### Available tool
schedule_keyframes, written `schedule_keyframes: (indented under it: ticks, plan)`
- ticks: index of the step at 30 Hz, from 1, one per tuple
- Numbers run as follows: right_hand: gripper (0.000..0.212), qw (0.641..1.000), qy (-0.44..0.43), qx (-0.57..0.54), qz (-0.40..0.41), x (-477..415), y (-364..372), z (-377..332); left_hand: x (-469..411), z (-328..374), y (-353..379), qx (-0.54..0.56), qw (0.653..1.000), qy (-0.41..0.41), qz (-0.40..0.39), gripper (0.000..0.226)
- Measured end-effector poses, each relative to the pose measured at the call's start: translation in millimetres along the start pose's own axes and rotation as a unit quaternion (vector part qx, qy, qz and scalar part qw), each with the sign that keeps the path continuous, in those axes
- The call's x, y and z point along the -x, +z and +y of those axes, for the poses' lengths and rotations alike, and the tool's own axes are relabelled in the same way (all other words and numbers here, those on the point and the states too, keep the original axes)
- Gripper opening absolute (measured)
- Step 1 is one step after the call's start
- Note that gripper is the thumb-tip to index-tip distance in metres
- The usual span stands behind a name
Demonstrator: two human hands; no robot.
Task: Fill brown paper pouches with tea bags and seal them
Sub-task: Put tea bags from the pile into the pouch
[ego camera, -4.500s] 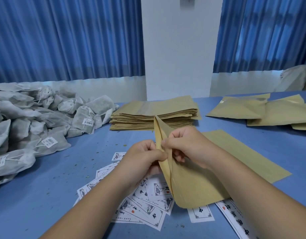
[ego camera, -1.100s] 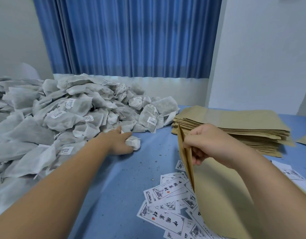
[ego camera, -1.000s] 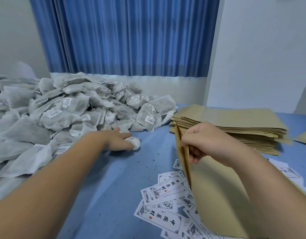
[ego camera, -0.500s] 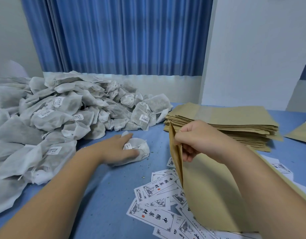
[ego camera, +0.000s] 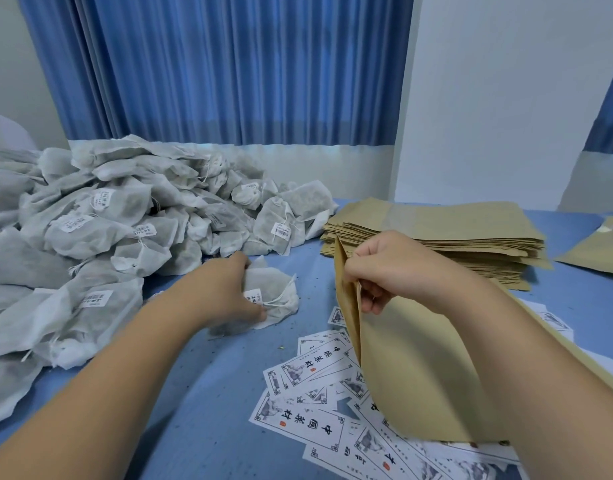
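My right hand (ego camera: 395, 268) pinches the top edge of a brown paper pouch (ego camera: 412, 382), holding its mouth slightly apart and upright above the table. My left hand (ego camera: 225, 292) grips a white tea bag (ego camera: 274, 296) with a label and string, lying on the blue table just clear of the big heap of tea bags (ego camera: 107, 237) at the left. The tea bag sits a hand's width left of the pouch mouth.
A thick stack of flat brown pouches (ego camera: 454, 233) lies behind my right hand. Printed white labels (ego camera: 308, 410) are scattered under the held pouch. Another pouch (ego camera: 602, 251) lies at the far right. Blue curtains and a white wall stand behind the table.
My left hand has pulled one tea bag out of the heap and dragged it toward me and the pouch. My right hand keeps holding the pouch mouth.
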State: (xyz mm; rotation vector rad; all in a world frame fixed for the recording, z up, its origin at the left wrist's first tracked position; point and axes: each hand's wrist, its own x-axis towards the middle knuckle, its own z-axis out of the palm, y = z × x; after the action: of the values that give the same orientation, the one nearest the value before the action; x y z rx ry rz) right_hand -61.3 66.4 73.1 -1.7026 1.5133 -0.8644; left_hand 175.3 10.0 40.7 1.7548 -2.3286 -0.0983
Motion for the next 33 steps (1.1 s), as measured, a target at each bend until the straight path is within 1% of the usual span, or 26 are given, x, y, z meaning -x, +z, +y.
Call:
schedule_keyframes:
  ticks: [2, 3, 4, 5, 7, 8, 9, 11, 14, 17, 18, 20, 22, 25, 27, 29, 31, 33]
  plan:
    - [0.025, 1.0, 0.002, 0.004, 0.0, -0.1, -0.3, 0.9, 3.2, 6.0, -0.8, -0.074, 0.995, 0.035, 0.062, 0.072]
    - [0.026, 1.0, 0.003, 0.004, -0.001, 0.0, -0.3, 1.0, 4.2, 8.7, -1.9, -0.075, 0.992, 0.047, 0.092, 0.073]
    - [0.026, 1.0, 0.004, 0.005, -0.002, 0.3, -0.5, 1.1, 5.1, 11.4, -3.4, -0.046, 0.99, 0.054, 0.121, 0.073]
    - [0.027, 1.0, 0.004, 0.004, -0.002, 0.3, -0.8, 1.3, 5.8, 13.3, -5.1, 0.01, 0.988, 0.056, 0.146, 0.073]
    - [0.03, 1.0, 0.004, 0.005, -0.001, 0.6, -1.5, 1.3, 8.7, 15.5, -9.5, 0.168, 0.967, 0.06, 0.18, 0.064]
    - [0.03, 1.0, 0.004, 0.005, 0.0, 0.8, -2.4, 1.5, 10.9, 15.3, -11.8, 0.257, 0.947, 0.068, 0.179, 0.057]
    - [0.03, 1.0, 0.004, 0.003, 0.003, 1.2, -3.3, 1.1, 14.5, 15.9, -14.7, 0.339, 0.923, 0.087, 0.162, 0.052]
    - [0.024, 1.0, 0.005, -0.004, 0.002, 1.8, -5.1, 0.3, 25.3, 20.8, -21.2, 0.45, 0.874, 0.145, 0.11, 0.051]
    - [0.011, 1.0, -0.003, -0.011, -0.016, 5.6, -6.3, -2.4, 41.9, 38.2, -26.2, 0.496, 0.833, 0.235, 0.077, 0.045]
    - [0.015, 0.999, -0.016, -0.015, -0.039, 11.0, -7.2, -7.5, 53.0, 58.9, -21.4, 0.51, 0.808, 0.289, 0.057, 0.045]
    - [0.014, 0.999, -0.019, -0.008, -0.034, 12.3, -8.3, -9.1, 55.1, 63.7, -18.8, 0.508, 0.806, 0.298, 0.054, 0.046]
    - [0.02, 0.999, -0.018, -0.001, -0.031, 12.9, -11.3, -9.9, 56.9, 68.4, -15.1, 0.495, 0.813, 0.302, 0.052, 0.047]
    - [0.007, 0.999, -0.014, -0.022, -0.038, 13.6, -14.1, -10.3, 56.8, 67.9, -14.1, 0.488, 0.821, 0.294, 0.05, 0.047]
    - [0.021, 0.998, -0.009, -0.039, -0.046, 13.5, -16.7, -10.3, 56.2, 64.8, -15.1, 0.493, 0.823, 0.278, 0.037, 0.047]
    - [0.019, 0.998, -0.013, -0.047, -0.034, 14.5, -18.1, -11.3, 56.1, 63.7, -15.2, 0.495, 0.828, 0.263, 0.019, 0.052]
    - [0.018, 0.998, -0.022, -0.061, -0.017, 14.9, -20.8, -11.8, 55.0, 64.0, -15.0, 0.472, 0.848, 0.239, 0.004, 0.058]
    - [0.031, 0.997, -0.036, -0.073, -0.003, 14.1, -22.4, -10.0, 53.0, 65.8, -15.7, 0.454, 0.867, 0.207, -0.012, 0.055]
    - [0.042, 0.996, -0.045, -0.082, 0.0, 14.0, -23.3, -8.5, 51.2, 67.2, -17.6, 0.461, 0.869, 0.176, -0.038, 0.044]
